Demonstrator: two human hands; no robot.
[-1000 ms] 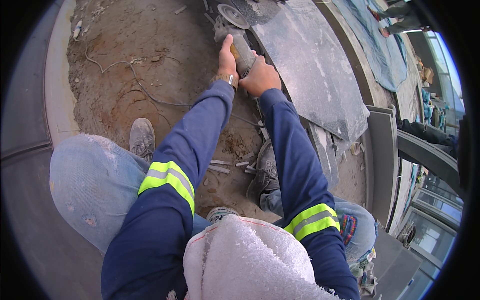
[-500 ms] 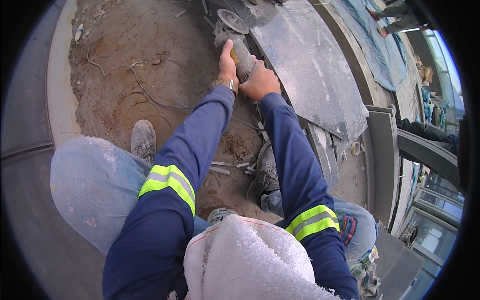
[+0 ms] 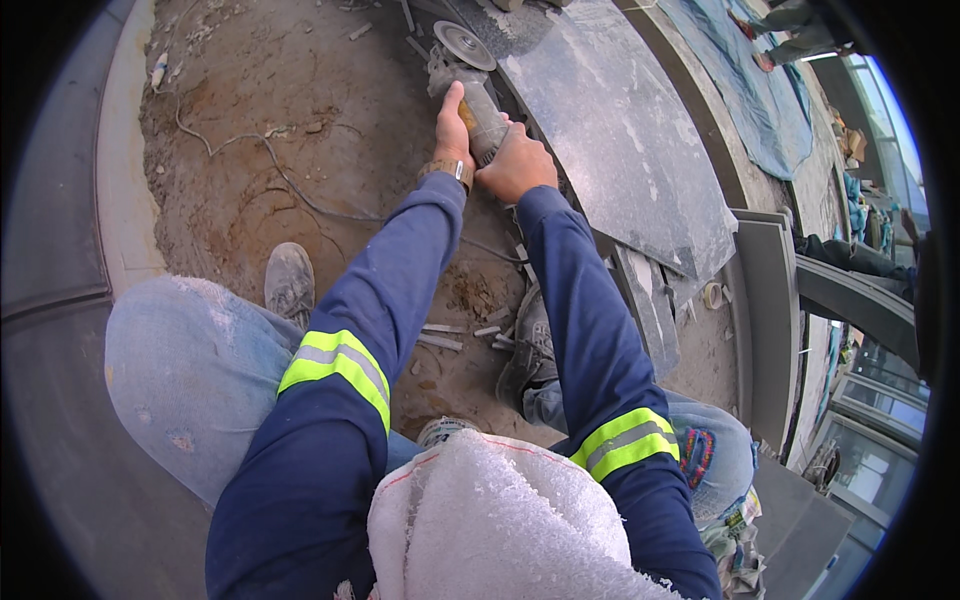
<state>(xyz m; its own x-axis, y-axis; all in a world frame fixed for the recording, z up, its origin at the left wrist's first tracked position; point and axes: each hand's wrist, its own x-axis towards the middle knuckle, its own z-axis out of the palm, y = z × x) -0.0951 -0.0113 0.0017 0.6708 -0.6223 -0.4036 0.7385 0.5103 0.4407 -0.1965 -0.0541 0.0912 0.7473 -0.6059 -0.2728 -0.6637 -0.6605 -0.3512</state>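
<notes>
Both my hands are wrapped round an angle grinder (image 3: 483,122), whose round disc (image 3: 464,45) points away from me. My left hand (image 3: 453,128) grips the left side of its body, thumb laid along it, with a watch on the wrist. My right hand (image 3: 520,164) closes over the rear end of the body; part of its fingers is hidden. Just right of the tool lies a large grey stone slab (image 3: 610,120), and the disc is beside its far left edge. Whether disc and slab touch I cannot tell.
A power cord (image 3: 300,190) snakes over the dirt ground. Thin stone offcuts (image 3: 440,341) lie between my shoes. A narrower slab (image 3: 648,310) rests below the big one. A blue sheet (image 3: 750,90) covers ground at the far right, near another person's legs (image 3: 800,35). Curved grey panels (image 3: 765,320) stand at right.
The grinder and both hands have barely shifted, staying beside the slab's edge. At the right rim, something dark, perhaps another person's arm, shows more than before.
</notes>
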